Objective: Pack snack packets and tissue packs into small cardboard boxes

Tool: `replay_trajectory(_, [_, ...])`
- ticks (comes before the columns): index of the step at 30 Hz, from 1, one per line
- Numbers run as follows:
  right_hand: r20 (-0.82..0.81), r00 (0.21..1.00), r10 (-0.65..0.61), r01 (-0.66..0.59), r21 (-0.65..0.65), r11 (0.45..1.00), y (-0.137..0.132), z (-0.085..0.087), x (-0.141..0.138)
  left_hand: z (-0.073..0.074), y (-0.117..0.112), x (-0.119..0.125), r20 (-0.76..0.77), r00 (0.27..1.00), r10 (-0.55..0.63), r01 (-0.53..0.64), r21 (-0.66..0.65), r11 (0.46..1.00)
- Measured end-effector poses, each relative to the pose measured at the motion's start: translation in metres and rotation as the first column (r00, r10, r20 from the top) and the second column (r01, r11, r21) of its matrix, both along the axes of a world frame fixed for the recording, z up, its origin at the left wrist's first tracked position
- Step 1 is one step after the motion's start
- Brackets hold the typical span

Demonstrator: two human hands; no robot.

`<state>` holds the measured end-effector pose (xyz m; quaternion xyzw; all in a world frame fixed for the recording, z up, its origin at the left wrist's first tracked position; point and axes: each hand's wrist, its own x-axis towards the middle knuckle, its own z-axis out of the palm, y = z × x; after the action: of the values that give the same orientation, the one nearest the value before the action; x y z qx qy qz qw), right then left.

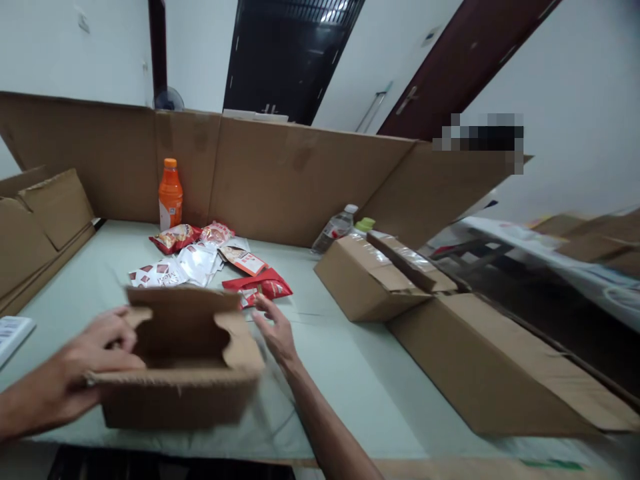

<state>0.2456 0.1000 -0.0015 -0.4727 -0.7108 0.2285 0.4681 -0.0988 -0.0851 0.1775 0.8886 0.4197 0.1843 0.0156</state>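
A small cardboard box (175,405) with its top flaps up is near the front of the table, its inside dark and partly hidden. My left hand (103,357) is closed on the box's left rim, fingers curled over the edge. Beside the box's right side is my right hand (275,328), fingers apart and nothing visible in them; I cannot tell whether it touches the flap. Just past its fingertips lies a red snack packet (273,285). White packets (160,272), another red packet (175,238) and an orange-and-white packet (243,261) lie behind the box.
An orange drink bottle (171,197) stands before the tall cardboard screen (280,177). On the right are a closed carton (367,277), a tilted clear bottle (336,228) and a long cardboard piece (490,360). More cardboard (37,240) lines the left edge, near a white object (14,333).
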Motion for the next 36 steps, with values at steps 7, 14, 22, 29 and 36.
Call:
replay_trajectory(7, [-0.208,0.892,0.400,-0.360,0.205,0.910,-0.098,0.128,0.042,-0.028,0.010,0.062,0.059,0.997,-0.049,0.044,0.075,0.996])
replay_trajectory(14, [0.366,0.643,0.673,-0.630,-0.248,0.736,-0.137,0.171,0.024,-0.016,0.005,0.045,0.017,0.999,0.028,-0.030,0.127,0.991])
replay_trajectory(22, [0.441,0.865,0.239,-0.248,-0.040,0.968,-0.008,0.151,0.041,-0.042,-0.006,0.041,0.135,0.990,0.047,-0.078,0.231,0.970])
replay_trajectory(29, [0.702,0.700,0.130,-0.142,-0.041,0.989,0.066,0.059,0.011,-0.052,-0.010,0.044,0.222,0.967,0.123,-0.173,0.219,0.960])
replay_trajectory(36, [0.507,0.862,0.019,-0.040,0.030,0.999,0.073,0.043,0.026,-0.046,-0.011,0.047,0.137,0.978,0.155,-0.179,0.186,0.966])
